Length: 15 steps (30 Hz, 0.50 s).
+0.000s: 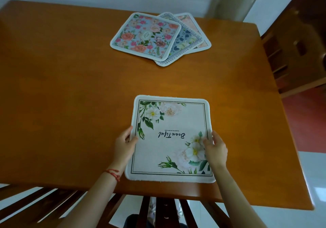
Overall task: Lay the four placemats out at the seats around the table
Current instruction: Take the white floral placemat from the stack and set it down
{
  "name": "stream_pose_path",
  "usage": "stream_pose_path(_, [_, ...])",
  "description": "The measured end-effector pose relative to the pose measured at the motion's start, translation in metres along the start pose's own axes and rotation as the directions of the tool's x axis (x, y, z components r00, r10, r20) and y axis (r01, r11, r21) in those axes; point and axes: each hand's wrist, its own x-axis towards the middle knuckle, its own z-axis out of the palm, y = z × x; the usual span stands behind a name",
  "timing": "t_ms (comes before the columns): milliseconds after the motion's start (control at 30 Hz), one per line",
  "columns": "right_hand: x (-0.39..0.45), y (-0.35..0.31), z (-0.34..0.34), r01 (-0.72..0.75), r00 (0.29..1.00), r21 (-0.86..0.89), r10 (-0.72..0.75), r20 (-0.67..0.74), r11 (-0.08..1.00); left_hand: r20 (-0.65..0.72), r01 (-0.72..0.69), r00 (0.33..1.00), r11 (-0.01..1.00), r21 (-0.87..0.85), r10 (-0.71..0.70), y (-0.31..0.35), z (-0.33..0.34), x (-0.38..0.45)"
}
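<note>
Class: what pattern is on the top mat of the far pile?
Pink flowers on blue, head view: top mat.

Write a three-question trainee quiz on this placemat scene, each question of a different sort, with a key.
1. True or false: the white "Beautiful" placemat lies at the near edge of the wooden table.
2. How many placemats remain in the overlapping pile at the far side? A) one B) two C) three
3. Fill in: the top mat of the pile, the floral blue placemat, lies ____ the other two.

Key
1. True. The left hand and right hand hold its side edges.
2. C
3. over
</note>
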Motion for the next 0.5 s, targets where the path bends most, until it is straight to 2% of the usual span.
stream_pose_path(133, [0.015, -0.020, 0.001, 0.025, 0.999, -0.034, -0.025, 0.023, 0.999, -0.079, 0.081, 0.993, 0.992, -0.101, -0.090, -0.010, 0.008, -0.014])
stream_pose_path(233, [0.028, -0.035, -0.001, 0.048, 0.998, -0.062, -0.045, 0.046, 0.997, -0.087, 0.110, 0.988, 0.978, -0.178, -0.127, -0.014, 0.014, -0.027])
stream_pose_path(400, [0.052, -0.050, -0.001, 0.045, 0.989, -0.048, -0.038, 0.142, 0.998, -0.126, 0.140, 0.979, 0.979, -0.149, -0.159, -0.019, 0.023, -0.043])
stream_pose_path(500, [0.066, -0.051, 0.001, 0.041, 0.980, -0.032, -0.034, 0.194, 0.999, -0.116, 0.110, 0.986, 0.990, -0.087, -0.120, -0.022, 0.029, -0.057])
